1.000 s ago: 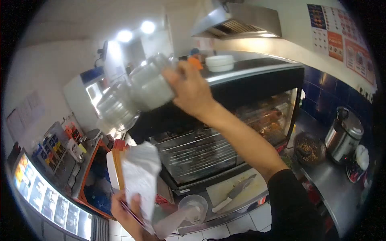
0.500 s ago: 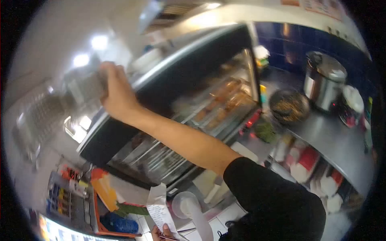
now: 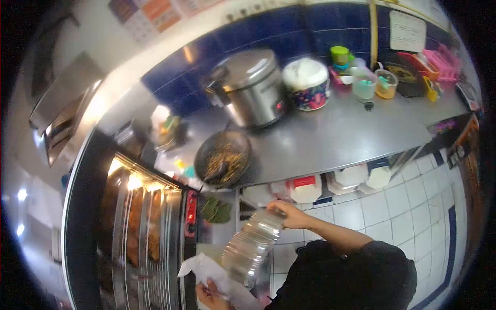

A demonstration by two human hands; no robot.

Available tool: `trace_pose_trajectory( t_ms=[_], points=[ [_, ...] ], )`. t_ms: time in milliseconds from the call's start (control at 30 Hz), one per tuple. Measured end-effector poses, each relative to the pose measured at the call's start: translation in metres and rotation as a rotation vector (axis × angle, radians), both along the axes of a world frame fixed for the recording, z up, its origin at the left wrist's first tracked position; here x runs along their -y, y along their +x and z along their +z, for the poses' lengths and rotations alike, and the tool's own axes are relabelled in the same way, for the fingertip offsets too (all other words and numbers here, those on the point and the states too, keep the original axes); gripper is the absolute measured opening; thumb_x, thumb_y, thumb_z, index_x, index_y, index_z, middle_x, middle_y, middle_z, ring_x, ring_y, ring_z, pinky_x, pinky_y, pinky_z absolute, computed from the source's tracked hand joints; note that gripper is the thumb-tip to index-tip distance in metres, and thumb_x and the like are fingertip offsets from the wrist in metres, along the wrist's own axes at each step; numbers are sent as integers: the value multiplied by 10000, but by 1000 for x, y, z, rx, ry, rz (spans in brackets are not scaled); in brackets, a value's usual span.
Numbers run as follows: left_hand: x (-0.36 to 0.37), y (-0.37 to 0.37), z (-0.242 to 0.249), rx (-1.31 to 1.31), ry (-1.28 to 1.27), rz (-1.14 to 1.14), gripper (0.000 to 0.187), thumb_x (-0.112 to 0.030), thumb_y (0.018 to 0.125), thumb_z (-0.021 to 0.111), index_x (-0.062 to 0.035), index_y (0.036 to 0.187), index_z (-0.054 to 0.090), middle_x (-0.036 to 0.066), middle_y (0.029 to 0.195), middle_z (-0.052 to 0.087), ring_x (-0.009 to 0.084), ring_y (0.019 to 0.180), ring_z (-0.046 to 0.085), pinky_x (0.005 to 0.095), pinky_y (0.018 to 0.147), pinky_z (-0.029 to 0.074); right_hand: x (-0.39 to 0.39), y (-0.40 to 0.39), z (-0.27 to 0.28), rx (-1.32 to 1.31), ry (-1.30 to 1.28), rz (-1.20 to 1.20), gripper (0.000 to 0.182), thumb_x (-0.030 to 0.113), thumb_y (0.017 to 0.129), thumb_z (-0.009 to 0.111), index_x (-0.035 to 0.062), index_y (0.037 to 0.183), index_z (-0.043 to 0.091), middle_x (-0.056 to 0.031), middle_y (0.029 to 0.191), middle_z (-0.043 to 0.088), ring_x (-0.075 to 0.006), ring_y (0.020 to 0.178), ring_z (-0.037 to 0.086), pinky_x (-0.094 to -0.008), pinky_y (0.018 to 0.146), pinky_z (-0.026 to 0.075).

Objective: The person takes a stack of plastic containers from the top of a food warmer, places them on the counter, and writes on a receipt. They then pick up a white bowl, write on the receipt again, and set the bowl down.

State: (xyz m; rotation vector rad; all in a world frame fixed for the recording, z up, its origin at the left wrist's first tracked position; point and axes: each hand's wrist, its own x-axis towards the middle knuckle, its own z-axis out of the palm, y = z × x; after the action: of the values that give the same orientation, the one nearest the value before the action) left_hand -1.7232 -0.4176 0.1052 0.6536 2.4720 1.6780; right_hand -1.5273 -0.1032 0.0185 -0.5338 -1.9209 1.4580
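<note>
clear ribbed jar (image 3: 251, 247) | tilted, held | white paper (image 3: 209, 270) | crumpled, below

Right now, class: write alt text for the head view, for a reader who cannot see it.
The right hand holds a clear plastic bottle tilted toward white paper gripped in the left hand. Behind stand a steel counter with a rice cooker and a pan, and a lit food warmer at left.

One head-worn fisheye camera looks steeply down, tilted, over the steel desk (image 3: 330, 137) with the rice cooker (image 3: 251, 85), both hands close beneath the lens.
</note>
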Motion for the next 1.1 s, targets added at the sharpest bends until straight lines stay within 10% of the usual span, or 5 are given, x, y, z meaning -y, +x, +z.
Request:
trace_pose_trajectory(
  t_ms=[167,600,633,833,1100],
  points=[
    [-172,18,-6,53,52,-520,191,-152,938,676,-3,981,563,20,863,566,107,786,508,257,694,436,-48,46,11,-62,-151,-21,478,29,780,728,61,1234,582,-93,1186,624,-203,1069,603,-357,946,484],
    [-329,72,-41,414,89,-545,332,-332,1025,537,0,1006,537,48,851,589,126,788,537,308,732,457,-130,24,41,-143,-470,-348,663,-11,915,504,67,1517,237,-171,1406,475,-250,1292,472,-365,1076,381],
    [-342,74,-35,367,75,-553,368,-361,1029,520,6,1026,532,55,861,604,132,801,551,315,744,466,-125,35,86,-289,-926,-304,632,31,939,480,39,1514,218,-187,1435,445,-256,1319,444,-368,1093,362],
    [-421,115,-27,493,192,-546,256,-216,1033,519,27,1111,496,112,920,647,105,844,595,258,720,493,-184,102,80,-51,-578,180,1129,774,808,556,12,1534,147,-201,1503,304,-302,1411,300,-401,1165,225],
    [-481,150,-38,482,125,-399,255,-246,1037,517,5,1080,496,41,841,553,67,747,514,227,659,446,-241,121,126,382,-403,247,1135,286,786,830,18,1553,36,-284,1518,280,-341,1423,302,-435,1168,245]
  ],
)
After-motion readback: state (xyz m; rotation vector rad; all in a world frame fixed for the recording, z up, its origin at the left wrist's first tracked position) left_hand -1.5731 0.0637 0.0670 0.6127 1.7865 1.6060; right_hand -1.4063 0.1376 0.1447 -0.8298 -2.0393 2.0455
